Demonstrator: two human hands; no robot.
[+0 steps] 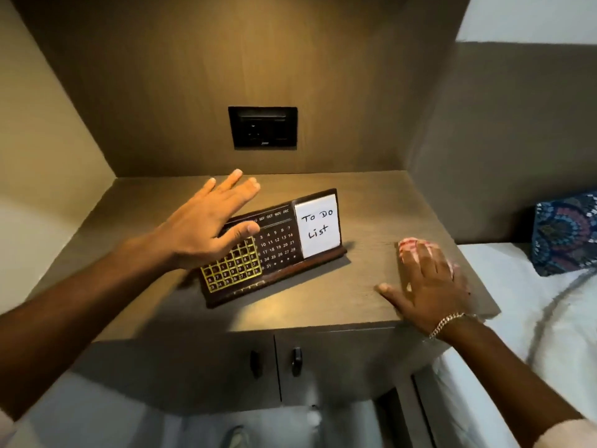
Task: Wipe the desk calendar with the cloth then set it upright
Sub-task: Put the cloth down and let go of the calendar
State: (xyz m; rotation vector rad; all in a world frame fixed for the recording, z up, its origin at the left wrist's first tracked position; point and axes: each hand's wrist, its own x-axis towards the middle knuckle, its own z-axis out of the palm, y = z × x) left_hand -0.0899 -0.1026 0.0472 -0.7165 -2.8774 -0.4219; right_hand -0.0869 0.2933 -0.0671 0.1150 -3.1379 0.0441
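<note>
The dark wooden desk calendar [277, 244] stands upright and slanted on the bedside cabinet top [323, 302], with a gold grid slider on its left part and a white "To Do List" note on its right. My left hand [210, 227] hovers over the calendar's upper left with fingers spread, holding nothing. My right hand [426, 282] lies flat near the top's right edge, pressing down on a red-and-white patterned cloth [407, 245] that shows past the fingertips.
A black wall socket [262, 130] sits in the wooden back panel above the cabinet. Two cabinet doors with dark handles [296, 360] are below the top. A bed with white sheets [517, 302] and a patterned blue cushion [565, 231] lies to the right.
</note>
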